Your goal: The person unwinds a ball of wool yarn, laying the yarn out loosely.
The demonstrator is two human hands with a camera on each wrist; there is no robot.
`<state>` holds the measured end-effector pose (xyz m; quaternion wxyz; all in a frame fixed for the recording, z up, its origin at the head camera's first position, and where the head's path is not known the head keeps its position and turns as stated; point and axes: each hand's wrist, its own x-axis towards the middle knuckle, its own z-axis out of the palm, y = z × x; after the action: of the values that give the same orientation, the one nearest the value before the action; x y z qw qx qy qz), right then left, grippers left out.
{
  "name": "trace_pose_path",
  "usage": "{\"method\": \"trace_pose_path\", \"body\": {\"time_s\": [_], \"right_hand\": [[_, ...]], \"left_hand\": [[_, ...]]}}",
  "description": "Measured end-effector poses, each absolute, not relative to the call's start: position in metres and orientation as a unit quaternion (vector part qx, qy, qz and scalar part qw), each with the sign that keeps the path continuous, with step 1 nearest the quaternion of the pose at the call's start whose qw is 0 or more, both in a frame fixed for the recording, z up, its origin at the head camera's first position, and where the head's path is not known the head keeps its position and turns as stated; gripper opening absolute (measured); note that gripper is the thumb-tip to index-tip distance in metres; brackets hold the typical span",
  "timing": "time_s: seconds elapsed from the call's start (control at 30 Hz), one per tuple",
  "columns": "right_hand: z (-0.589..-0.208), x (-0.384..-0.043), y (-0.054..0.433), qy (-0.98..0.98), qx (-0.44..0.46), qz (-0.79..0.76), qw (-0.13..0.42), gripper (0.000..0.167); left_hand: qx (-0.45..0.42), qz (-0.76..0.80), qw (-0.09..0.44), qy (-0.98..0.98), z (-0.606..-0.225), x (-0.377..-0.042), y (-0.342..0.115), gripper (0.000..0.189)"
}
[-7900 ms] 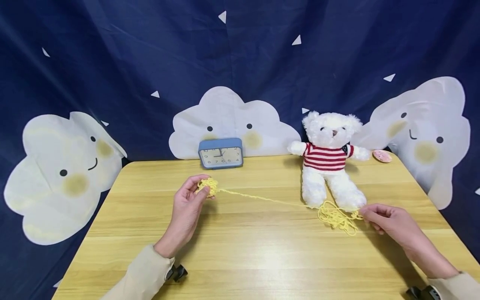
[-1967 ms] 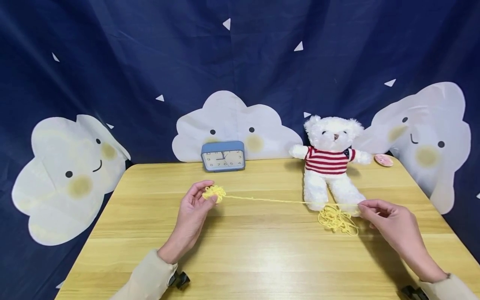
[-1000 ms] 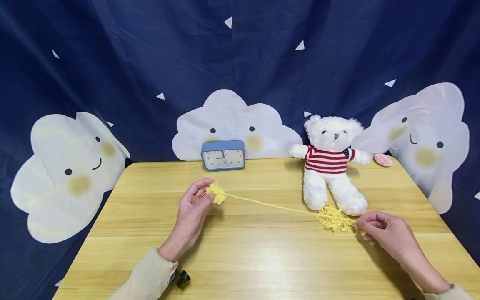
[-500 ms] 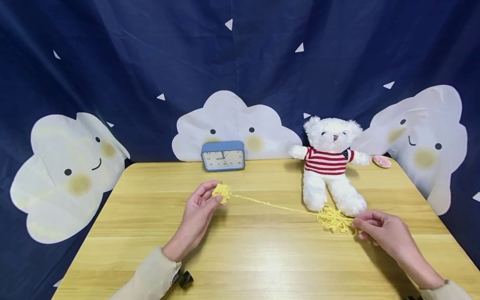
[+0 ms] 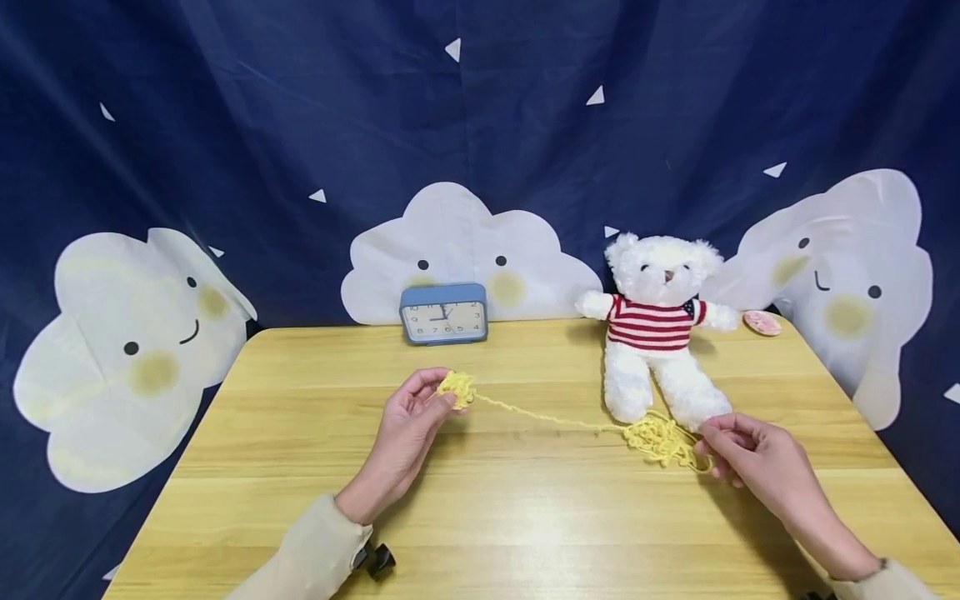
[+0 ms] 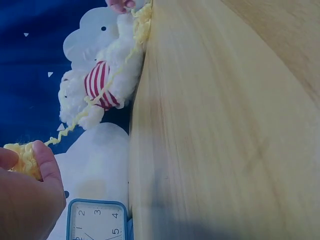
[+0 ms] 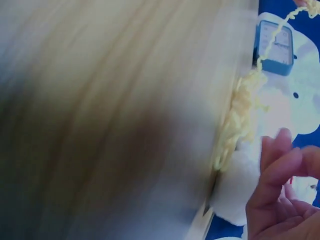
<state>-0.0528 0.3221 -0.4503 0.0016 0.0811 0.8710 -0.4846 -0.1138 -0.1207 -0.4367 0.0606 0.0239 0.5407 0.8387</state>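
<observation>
My left hand (image 5: 408, 429) pinches a small wound ball of yellow yarn (image 5: 457, 389) between thumb and fingers, above the table. From it a kinked strand (image 5: 543, 417) runs right to a loose tangle of the same yarn (image 5: 660, 439) by the teddy bear's feet. My right hand (image 5: 765, 467) is at the tangle's right edge, thumb and forefinger pinched together on a yarn loop. In the right wrist view, the fingers of the right hand (image 7: 285, 190) are curled beside the tangle (image 7: 235, 120); blur hides the strand at their tips.
A white teddy bear (image 5: 663, 325) in a red-striped shirt sits at the back right of the wooden table (image 5: 525, 517). A blue alarm clock (image 5: 444, 315) stands at the back, left of centre. Near the back right corner lies a pink round item (image 5: 762, 323). Behind hangs a dark blue curtain (image 5: 525, 100).
The left hand with its yarn ball has moved right over the last two seconds. The right hand has come down and slightly left, and the tangle has shifted a little left.
</observation>
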Motion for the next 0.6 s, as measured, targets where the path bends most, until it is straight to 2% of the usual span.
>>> {"method": "trace_pose_path", "body": {"time_s": [0.1,0.23,0.37,0.6], "right_hand": [[-0.448,-0.055,0.315,0.853,0.082,-0.514,-0.035,0.029],[-0.444,-0.063,0.304,0.784,0.071,-0.614,-0.051,0.015],[-0.439,-0.073,0.287,0.719,0.033,-0.694,-0.01,0.013],[-0.429,-0.09,0.248,0.715,-0.068,-0.691,0.081,0.037]], "left_hand": [[0.023,0.839,0.062,0.54,-0.437,-0.114,-0.12,0.036],[0.024,0.839,0.066,0.54,-0.436,-0.113,-0.121,0.036],[0.029,0.84,0.067,0.538,-0.434,-0.112,-0.121,0.036],[0.037,0.838,0.073,0.539,-0.432,-0.112,-0.119,0.037]]}}
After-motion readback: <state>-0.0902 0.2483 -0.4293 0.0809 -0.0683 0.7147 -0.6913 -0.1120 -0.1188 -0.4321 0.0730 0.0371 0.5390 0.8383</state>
